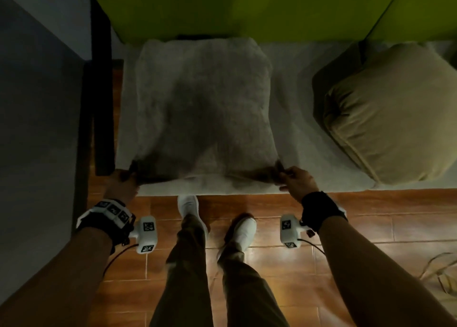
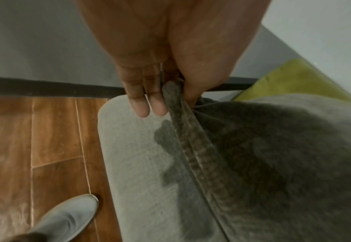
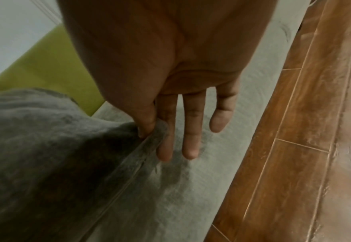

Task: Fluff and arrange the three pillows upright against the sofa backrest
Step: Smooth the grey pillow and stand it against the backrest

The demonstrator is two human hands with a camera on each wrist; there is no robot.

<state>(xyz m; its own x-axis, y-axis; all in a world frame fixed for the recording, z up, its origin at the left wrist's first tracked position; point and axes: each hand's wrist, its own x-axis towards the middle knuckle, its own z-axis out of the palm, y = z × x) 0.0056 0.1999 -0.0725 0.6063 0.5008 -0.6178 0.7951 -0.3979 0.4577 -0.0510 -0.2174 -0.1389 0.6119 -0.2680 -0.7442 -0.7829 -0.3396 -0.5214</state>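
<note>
A fuzzy grey pillow (image 1: 205, 104) lies on the pale sofa seat (image 1: 291, 118), its far edge near the green backrest (image 1: 222, 7). My left hand (image 1: 123, 182) pinches its near left corner (image 2: 174, 98) between thumb and fingers. My right hand (image 1: 295, 180) pinches the near right corner (image 3: 155, 131), with the other fingers (image 3: 191, 131) straight over the seat. A tan pillow (image 1: 393, 114) lies tilted on the seat to the right. A third pillow is not in view.
A dark frame post (image 1: 101, 79) and grey wall (image 1: 37, 104) stand left of the sofa. Wooden floor (image 1: 371, 227) runs along the seat's front edge, with my feet in white shoes (image 1: 190, 208) close to it. Cables (image 1: 440, 269) lie at the right.
</note>
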